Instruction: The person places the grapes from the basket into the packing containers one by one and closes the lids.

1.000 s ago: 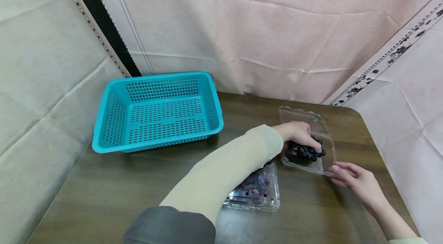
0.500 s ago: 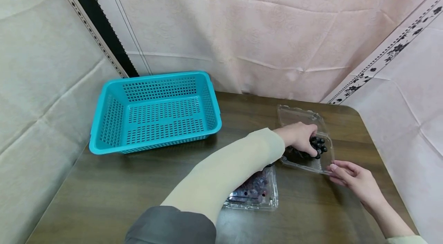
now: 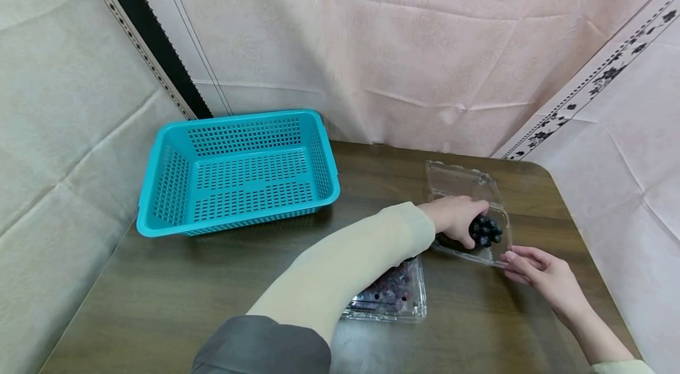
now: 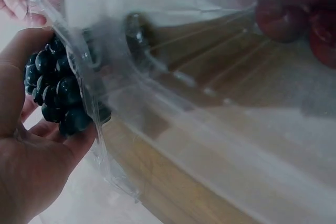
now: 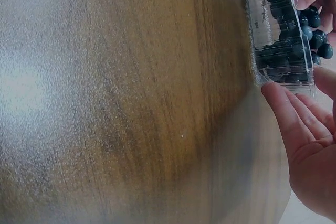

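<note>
A bunch of dark grapes (image 3: 486, 231) sits in an open clear plastic box (image 3: 498, 251) at the right of the table. My left hand (image 3: 454, 219) reaches into that box and grips the bunch, fingers on the far side and thumb on the near side. In the left wrist view, the round black grapes (image 4: 62, 85) fill the space between thumb and fingers. Pinched at the box's front right corner is my right hand (image 3: 547, 277), thumb above. The right wrist view shows the right hand's fingers (image 5: 286, 111) under the corner. Part of the bunch is hidden by the left hand.
A second clear box (image 3: 417, 298) with reddish-purple grapes (image 3: 390, 288) lies partly under my left forearm (image 3: 345, 259). A blue perforated basket (image 3: 332, 185) stands at the back left. Pale cloth (image 3: 414, 55) hangs behind the brown wooden table (image 3: 186, 291).
My left hand has closed more around the dark grapes and shifted slightly towards me, so more of the bunch shows past the fingers. The right hand stays at the box corner.
</note>
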Demonstrator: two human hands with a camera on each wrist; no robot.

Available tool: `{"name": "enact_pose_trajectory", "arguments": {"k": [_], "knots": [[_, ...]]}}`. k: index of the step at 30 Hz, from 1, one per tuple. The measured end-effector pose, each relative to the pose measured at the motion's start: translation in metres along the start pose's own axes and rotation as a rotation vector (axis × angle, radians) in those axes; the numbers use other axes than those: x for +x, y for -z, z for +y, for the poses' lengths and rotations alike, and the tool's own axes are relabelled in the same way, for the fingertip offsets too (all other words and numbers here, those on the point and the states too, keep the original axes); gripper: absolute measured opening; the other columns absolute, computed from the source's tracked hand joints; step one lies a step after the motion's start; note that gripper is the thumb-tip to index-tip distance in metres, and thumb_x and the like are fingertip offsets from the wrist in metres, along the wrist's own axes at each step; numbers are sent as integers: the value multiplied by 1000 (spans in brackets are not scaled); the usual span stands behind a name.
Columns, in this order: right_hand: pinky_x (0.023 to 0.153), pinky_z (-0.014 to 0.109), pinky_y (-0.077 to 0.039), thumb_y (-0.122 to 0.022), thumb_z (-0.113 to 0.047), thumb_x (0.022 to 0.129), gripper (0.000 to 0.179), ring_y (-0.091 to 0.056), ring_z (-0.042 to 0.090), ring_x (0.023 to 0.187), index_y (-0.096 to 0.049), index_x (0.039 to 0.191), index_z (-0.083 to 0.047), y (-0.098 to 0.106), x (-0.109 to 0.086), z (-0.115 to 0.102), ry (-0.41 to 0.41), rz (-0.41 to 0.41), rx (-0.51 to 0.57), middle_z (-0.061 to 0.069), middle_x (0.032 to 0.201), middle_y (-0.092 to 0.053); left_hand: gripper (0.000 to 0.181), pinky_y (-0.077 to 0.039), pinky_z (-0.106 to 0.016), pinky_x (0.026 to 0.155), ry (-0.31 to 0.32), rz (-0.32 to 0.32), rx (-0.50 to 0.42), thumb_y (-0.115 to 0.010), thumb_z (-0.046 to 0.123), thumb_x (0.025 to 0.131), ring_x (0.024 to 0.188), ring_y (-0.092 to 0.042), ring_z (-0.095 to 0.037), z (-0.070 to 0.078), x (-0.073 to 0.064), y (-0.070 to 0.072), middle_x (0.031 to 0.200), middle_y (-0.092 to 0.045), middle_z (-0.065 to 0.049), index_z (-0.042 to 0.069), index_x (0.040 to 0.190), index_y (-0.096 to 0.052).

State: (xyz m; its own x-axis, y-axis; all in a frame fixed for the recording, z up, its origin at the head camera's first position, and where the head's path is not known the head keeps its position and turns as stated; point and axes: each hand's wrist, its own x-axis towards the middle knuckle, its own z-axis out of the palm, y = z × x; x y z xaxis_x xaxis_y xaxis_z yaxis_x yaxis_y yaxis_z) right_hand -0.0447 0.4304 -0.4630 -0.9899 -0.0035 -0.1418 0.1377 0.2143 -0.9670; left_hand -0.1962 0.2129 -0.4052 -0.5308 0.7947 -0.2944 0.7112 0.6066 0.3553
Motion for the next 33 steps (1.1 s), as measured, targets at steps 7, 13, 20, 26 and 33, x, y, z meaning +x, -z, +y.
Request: {"name": "enact_pose_trajectory", "arguments": {"k": [7, 13, 20, 26, 33], "knots": [[83, 30, -64, -60, -7, 110, 18, -78, 9, 99, -67, 127, -4, -1, 0, -1, -3, -6, -9, 1, 110, -82, 71, -42, -22, 112, -7, -14, 118, -85, 50, 90, 138, -49, -2, 0, 4, -6, 148, -52, 16, 37, 148, -47], [83, 29, -64, -59, -6, 110, 21, -78, 10, 98, -64, 129, 3, -1, 1, -1, 1, -7, 6, 1, 110, -81, 73, -41, -25, 113, -16, -15, 142, -84, 55, 89, 140, -47, -3, -4, 3, -6, 150, -52, 16, 37, 149, -46], [83, 29, -64, -58, -3, 110, 19, -79, 10, 97, -69, 126, -4, 0, 1, 0, 6, -9, 22, 1, 109, -81, 57, -48, -24, 100, -67, -2, 157, -81, 60, 90, 121, -57, -3, -6, 0, -7, 127, -61, 15, 33, 133, -57], [81, 30, -65, -58, -2, 110, 20, -79, 13, 96, -72, 124, -6, -1, 1, -1, 7, -8, 32, 0, 107, -82, 58, -48, -24, 103, -105, -13, 239, -84, 52, 91, 124, -57, -3, -1, 2, -8, 131, -61, 15, 34, 138, -55], [81, 30, -65, -59, -2, 109, 19, -79, 13, 96, -71, 124, -5, -2, 0, -1, -3, -3, 21, -2, 108, -82, 57, -50, -25, 101, -115, -6, 269, -85, 50, 91, 123, -56, -2, 0, 1, -12, 129, -59, 15, 34, 137, -54]]}}
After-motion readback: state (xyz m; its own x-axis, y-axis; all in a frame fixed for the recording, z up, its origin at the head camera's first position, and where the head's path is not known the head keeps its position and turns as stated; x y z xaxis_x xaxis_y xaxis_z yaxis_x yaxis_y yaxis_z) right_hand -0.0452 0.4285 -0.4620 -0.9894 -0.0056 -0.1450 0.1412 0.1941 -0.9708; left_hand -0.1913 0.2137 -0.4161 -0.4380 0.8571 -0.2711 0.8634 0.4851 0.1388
